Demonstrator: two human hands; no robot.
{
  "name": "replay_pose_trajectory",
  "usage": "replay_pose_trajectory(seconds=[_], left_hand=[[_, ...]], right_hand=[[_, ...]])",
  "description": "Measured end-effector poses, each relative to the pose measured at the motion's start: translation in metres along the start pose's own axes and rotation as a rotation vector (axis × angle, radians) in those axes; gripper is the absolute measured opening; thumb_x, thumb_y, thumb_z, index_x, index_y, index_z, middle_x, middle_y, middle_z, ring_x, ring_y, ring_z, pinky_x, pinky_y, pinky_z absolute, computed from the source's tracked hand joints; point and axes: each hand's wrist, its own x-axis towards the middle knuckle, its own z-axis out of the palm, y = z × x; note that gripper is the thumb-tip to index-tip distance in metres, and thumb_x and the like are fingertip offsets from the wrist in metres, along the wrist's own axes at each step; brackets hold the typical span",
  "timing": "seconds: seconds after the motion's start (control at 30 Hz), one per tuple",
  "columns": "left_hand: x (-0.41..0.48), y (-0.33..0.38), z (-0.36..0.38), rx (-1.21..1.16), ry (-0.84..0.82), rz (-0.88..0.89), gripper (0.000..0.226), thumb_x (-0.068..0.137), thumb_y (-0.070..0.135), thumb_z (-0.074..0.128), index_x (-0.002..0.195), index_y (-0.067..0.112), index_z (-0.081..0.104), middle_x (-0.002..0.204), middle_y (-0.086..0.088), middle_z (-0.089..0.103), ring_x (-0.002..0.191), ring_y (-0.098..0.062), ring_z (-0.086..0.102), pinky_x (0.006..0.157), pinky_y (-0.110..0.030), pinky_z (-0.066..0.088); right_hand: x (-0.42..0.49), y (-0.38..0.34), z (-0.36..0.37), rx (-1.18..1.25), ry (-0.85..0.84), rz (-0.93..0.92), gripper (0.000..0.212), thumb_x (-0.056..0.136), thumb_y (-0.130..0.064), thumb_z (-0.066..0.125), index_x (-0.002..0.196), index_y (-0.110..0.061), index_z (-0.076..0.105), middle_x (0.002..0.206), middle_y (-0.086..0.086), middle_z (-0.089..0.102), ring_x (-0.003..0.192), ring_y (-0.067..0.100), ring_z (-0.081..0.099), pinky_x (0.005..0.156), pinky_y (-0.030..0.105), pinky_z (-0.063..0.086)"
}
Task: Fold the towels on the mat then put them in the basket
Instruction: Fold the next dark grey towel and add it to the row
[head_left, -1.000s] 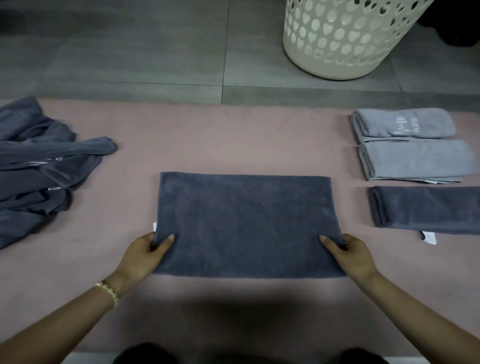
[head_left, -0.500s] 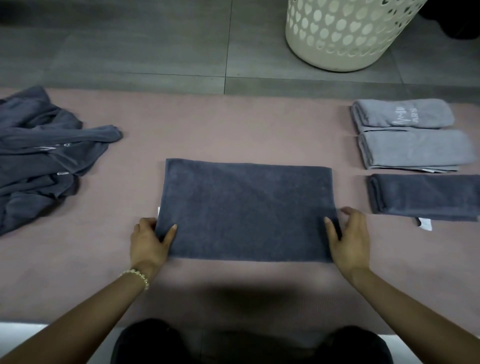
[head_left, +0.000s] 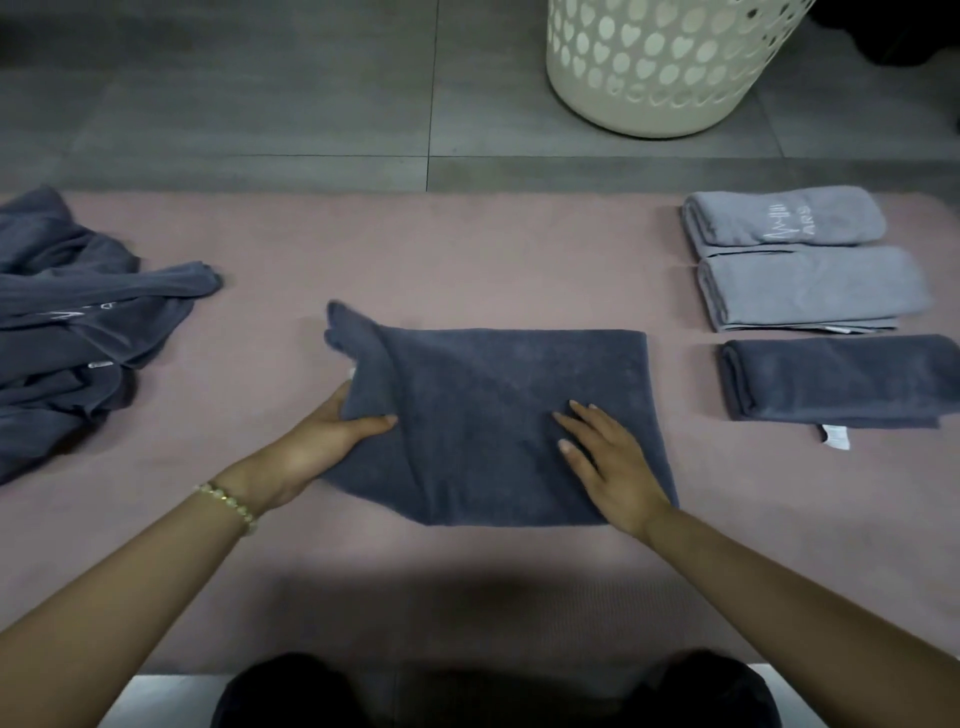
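Dark grey towel (head_left: 509, 410) is being folded at middle of pink mat (head_left: 467, 249). Left edge is being lifted clear of mat, gripped by left hand (head_left: 327, 441): thumb on top, fingers hidden under cloth. Right part is being pressed flat by right hand (head_left: 613, 462), fingers straight and spread.

At mat's right:
- logo-marked light grey towel (head_left: 784, 218)
- plain light grey towel (head_left: 810, 286), touching it
- folded dark towel (head_left: 836, 379), nearest to the person

Unfolded dark pile (head_left: 67, 322) is lying at mat's left. Cream basket (head_left: 660, 67) is standing on floor tiles (head_left: 260, 93) beyond mat.
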Motion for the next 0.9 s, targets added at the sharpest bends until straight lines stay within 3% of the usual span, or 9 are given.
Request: replay_pose_trajectory(seconds=[0.1,0.2,0.27,0.33,0.4,0.47,0.6,0.73,0.9], left_hand=[[0.0,0.027,0.047,-0.019,-0.105,0.125,0.045,0.09,0.022,0.061,0.121,0.049,0.042,0.115,0.024,0.06,0.102,0.01,0.058,0.091,-0.012,0.046],[0.005,0.039,0.084,-0.081,-0.226,0.064,0.048,0.089,0.041,0.056,0.134,0.041,0.04,0.1,0.003,0.064,0.084,-0.014,0.066,0.076,-0.028,0.056],[0.015,0.035,0.095,0.011,-0.106,0.125,0.032,0.096,0.032,0.047,0.127,0.032,0.047,0.093,-0.006,0.059,0.073,-0.017,0.061,0.064,-0.025,0.055],[0.031,0.015,0.093,0.328,0.115,0.278,0.029,0.098,0.03,0.042,0.127,0.027,0.048,0.109,-0.006,0.058,0.091,-0.019,0.058,0.082,-0.026,0.051],[0.044,-0.007,0.088,0.667,0.183,0.358,0.047,0.099,0.041,0.036,0.142,0.02,0.038,0.137,-0.003,0.046,0.124,-0.019,0.044,0.109,-0.028,0.033],[0.053,-0.025,0.088,0.907,0.124,0.365,0.069,0.095,0.06,0.015,0.15,0.019,0.02,0.156,0.001,0.021,0.144,-0.016,0.017,0.117,-0.025,0.01],[0.066,-0.04,0.101,1.083,0.124,0.371,0.095,0.067,0.078,-0.025,0.147,0.03,-0.009,0.15,0.016,-0.016,0.137,-0.005,-0.021,0.113,-0.026,-0.012],[0.081,-0.032,0.116,1.176,0.071,0.417,0.088,0.064,0.076,-0.03,0.14,0.033,-0.019,0.155,0.013,-0.013,0.141,-0.008,-0.019,0.113,-0.028,-0.015],[0.121,-0.013,0.131,1.328,0.025,0.442,0.106,0.054,0.077,-0.038,0.144,0.025,-0.015,0.159,0.004,-0.007,0.146,-0.015,-0.011,0.112,-0.031,-0.019]], right_hand=[[0.004,-0.011,-0.017,0.574,0.216,0.232,0.034,0.1,-0.035,0.038,0.112,-0.014,0.062,0.111,0.0,0.062,0.105,0.018,0.058,0.091,0.024,0.043],[0.016,-0.01,-0.032,1.079,0.064,0.595,0.063,0.097,-0.056,0.023,0.101,-0.009,0.064,0.092,0.01,0.067,0.075,0.022,0.064,0.064,0.028,0.051],[0.019,-0.002,-0.035,1.189,-0.065,0.732,0.078,0.091,-0.069,0.017,0.117,-0.009,0.06,0.106,0.013,0.061,0.09,0.023,0.064,0.077,0.034,0.053],[0.022,-0.002,-0.035,1.136,-0.112,0.789,0.08,0.087,-0.072,0.026,0.129,-0.01,0.052,0.124,0.011,0.055,0.117,0.029,0.054,0.102,0.042,0.042],[0.027,-0.015,-0.032,1.004,-0.04,0.774,0.062,0.086,-0.064,0.046,0.113,-0.011,0.061,0.109,0.004,0.06,0.107,0.025,0.058,0.097,0.039,0.044],[0.034,-0.028,-0.025,0.841,0.077,0.712,0.046,0.086,-0.051,0.06,0.102,-0.008,0.061,0.097,0.004,0.061,0.094,0.023,0.059,0.083,0.03,0.046],[0.029,-0.041,-0.013,0.594,0.32,0.481,0.025,0.097,-0.031,0.05,0.09,-0.007,0.047,0.077,0.0,0.055,0.077,0.022,0.057,0.064,0.026,0.04],[0.012,-0.02,-0.032,0.474,0.528,0.37,0.025,0.098,-0.033,0.044,0.097,-0.009,0.049,0.077,0.0,0.058,0.066,0.017,0.054,0.06,0.029,0.041],[0.002,0.028,-0.032,0.554,0.465,0.533,0.031,0.094,-0.031,0.055,0.079,-0.003,0.052,0.068,0.007,0.058,0.064,0.02,0.052,0.052,0.025,0.038]])
